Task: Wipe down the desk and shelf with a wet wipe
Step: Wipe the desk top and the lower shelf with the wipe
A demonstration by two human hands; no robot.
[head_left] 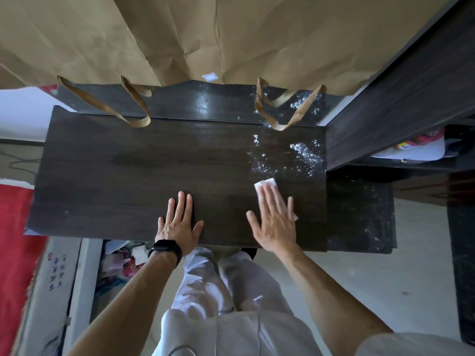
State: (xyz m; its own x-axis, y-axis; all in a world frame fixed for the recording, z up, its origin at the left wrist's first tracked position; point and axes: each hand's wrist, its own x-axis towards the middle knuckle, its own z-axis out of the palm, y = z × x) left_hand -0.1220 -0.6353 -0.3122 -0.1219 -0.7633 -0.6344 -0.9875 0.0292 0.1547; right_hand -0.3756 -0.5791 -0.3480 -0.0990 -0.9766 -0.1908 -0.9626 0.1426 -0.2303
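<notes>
On the desk's near right, the right fingers (270, 196): we see them straight and slightly spread, laid flat on the wet wipe (264, 183). They grasp nothing and only press down.
Wet wipe: a small white folded piece pinned under the fingers. One corner shows beyond the far fingertips, and another peeks out to the right by the little finger.
Right hand (273, 222): palm down, with the thumb splayed to the left, close to the right end of the desk (128, 176).
Right forearm: bare, and we follow it from the near right up to the wrist, which lies over the desk's near edge.
Left fingers (182, 204): straight and close together, flat on bare wood, relaxed and holding nothing.
Left hand (180, 224): palm down at the near edge, to the left of the right hand and apart from the wipe.
Left wrist: it wears a black watch (164, 249) and sits just off the near edge.
Desk: a dark wood-grain top. We note a wet patch (295, 155) glistening at the far right, beyond the wipe.
Far edge: brown paper bags (154, 34) hang there, and their handles (102, 105) loop down over the desk's far strip.
Right side: a dark shelf unit (398, 111) adjoins the desk, with a lower ledge (359, 214) beside it that is speckled with shine.
Below the near edge: we see white trousers (205, 291).
</notes>
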